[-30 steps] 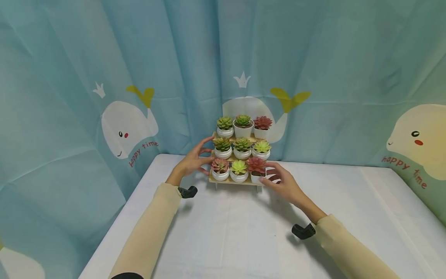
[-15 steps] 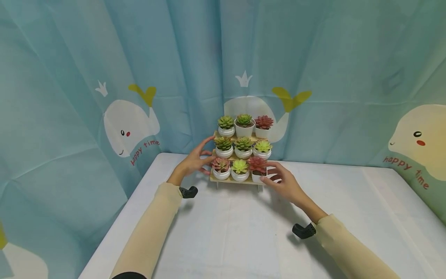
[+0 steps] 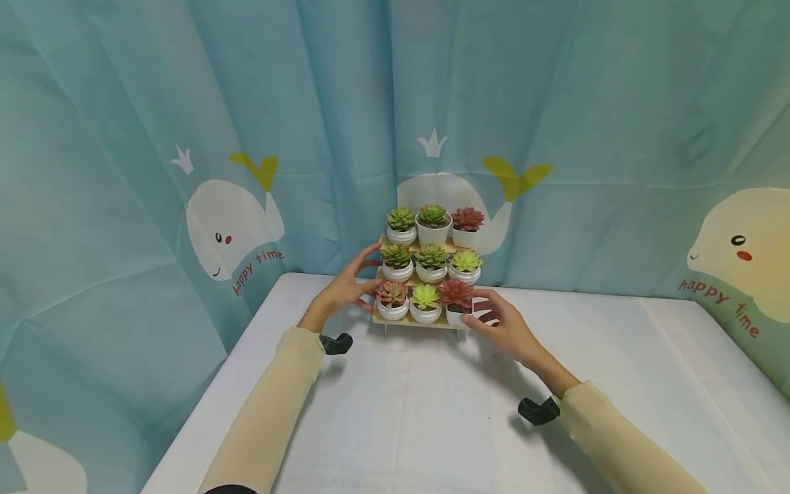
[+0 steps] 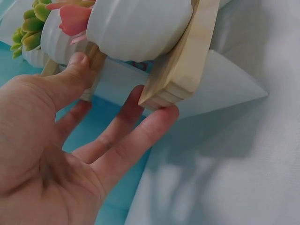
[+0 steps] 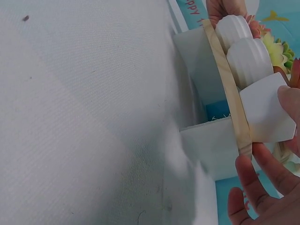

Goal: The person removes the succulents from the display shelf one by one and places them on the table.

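Standing at the far middle of the white table (image 3: 432, 412), close to the whale-print curtain (image 3: 185, 137), is a small wooden tiered stand (image 3: 417, 320) with three steps, each carrying three little potted succulents. The left hand (image 3: 343, 291) is at the stand's left end: in the left wrist view its fingers (image 4: 136, 136) are spread apart and fairly straight, the fingertips touching the end of the bottom wooden board (image 4: 180, 70) from below and the thumb pressing against a wooden upright beside a ribbed white pot (image 4: 140, 26). The right hand (image 3: 503, 324) is at the stand's right end, fingers apart, with a fingertip resting on the angular white pot (image 5: 267, 110) of the red succulent (image 3: 457, 293) on the lowest step, and the other fingers (image 5: 255, 187) lying just under the board's edge. Next to that pot on the bottom step stand a yellow-green succulent (image 3: 426, 296) and a pinkish one (image 3: 391, 293). Both forearms wear beige sleeves (image 3: 271, 405), each with a black wrist mount (image 3: 336, 342) near the cuff.
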